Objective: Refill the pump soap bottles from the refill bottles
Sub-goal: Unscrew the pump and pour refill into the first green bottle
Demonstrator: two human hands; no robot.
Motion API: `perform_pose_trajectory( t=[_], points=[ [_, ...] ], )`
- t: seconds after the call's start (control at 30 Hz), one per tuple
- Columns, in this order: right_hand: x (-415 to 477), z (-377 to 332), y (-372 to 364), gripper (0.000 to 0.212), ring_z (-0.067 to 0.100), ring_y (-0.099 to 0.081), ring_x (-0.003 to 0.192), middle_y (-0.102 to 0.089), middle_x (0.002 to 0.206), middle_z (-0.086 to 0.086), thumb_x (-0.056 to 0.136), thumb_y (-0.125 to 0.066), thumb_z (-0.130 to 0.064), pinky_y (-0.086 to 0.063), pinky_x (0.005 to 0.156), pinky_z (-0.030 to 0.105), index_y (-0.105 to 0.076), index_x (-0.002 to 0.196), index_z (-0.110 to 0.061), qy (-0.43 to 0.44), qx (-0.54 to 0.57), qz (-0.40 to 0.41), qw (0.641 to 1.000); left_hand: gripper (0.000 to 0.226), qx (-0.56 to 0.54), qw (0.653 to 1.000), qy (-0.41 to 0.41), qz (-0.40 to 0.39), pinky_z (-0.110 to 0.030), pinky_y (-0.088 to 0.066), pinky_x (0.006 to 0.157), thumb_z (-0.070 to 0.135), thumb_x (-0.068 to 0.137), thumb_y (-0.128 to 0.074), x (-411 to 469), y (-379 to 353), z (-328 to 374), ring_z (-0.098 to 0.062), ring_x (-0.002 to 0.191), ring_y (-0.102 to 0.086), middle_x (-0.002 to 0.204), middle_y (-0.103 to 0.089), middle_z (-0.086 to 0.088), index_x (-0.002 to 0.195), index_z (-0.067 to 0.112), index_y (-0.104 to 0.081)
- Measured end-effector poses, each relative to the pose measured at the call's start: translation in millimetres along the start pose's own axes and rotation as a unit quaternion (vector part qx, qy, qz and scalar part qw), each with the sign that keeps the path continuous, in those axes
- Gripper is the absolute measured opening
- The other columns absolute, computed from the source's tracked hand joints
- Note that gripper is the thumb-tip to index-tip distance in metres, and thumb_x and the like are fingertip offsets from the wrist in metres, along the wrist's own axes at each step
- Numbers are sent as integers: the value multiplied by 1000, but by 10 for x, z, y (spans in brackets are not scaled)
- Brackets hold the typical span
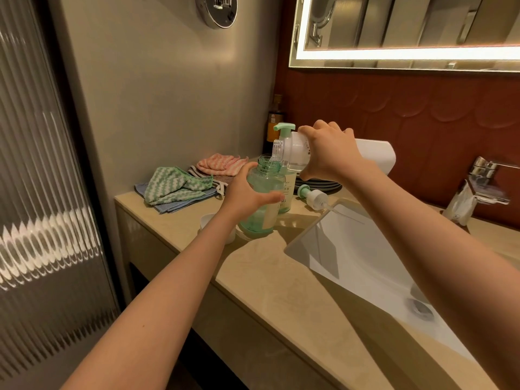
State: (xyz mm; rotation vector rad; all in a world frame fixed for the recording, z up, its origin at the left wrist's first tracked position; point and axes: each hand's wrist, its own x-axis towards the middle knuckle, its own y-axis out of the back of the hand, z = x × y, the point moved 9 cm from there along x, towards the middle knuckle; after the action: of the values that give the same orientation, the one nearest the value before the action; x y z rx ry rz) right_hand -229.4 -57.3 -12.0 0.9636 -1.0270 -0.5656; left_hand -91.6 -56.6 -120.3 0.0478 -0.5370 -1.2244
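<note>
Two-handed: left hand (247, 192) grips green bottle (260, 218), right hand (326, 150) grips tilted refill (377, 156); beige counter (267, 277), sink (351, 257) right; label (282, 200) fragment "NG".

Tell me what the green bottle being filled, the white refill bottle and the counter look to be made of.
Green bottle: clear tinted plastic, probably; you see through its wall and threaded neck. White refill bottle: opaque plastic with a smooth, slightly glossy skin, clear at the spout end. Counter: polished beige stone or a stone-look composite; faint mottling and soft reflections, can't tell which.
</note>
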Motion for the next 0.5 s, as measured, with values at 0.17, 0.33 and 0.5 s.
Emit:
perform_pose_trajectory(
  t=[0.17,0.33,0.5],
  points=[
    [11,-12,6,85,29,-40,119,-45,126,9,68,-79,-34,-32,99,48,-35,139,-18,3,-3,0,1000,96,2,1000,3,-2,-39,-37,105,33,60,-86,1,0,-10,-20,130,-38,145,-39,-1,140,22,-34],
    [11,-23,8,85,29,-40,119,-45,126,9,68,-79,-33,-32,99,47,-35,139,-19,4,0,0,1000,95,4,1000,5,2,-36,-36,103,34,60,-85,-2,11,-10,-19,131,-38,145,-38,0,140,22,-34],
    [12,-29,8,85,29,-39,120,-45,127,10,68,-79,-34,-32,100,49,-34,139,-19,5,-2,0,1000,95,8,1000,6,1,-35,-36,103,34,61,-85,1,9,-5,-19,131,-37,145,-38,0,140,22,-34]
  ],
)
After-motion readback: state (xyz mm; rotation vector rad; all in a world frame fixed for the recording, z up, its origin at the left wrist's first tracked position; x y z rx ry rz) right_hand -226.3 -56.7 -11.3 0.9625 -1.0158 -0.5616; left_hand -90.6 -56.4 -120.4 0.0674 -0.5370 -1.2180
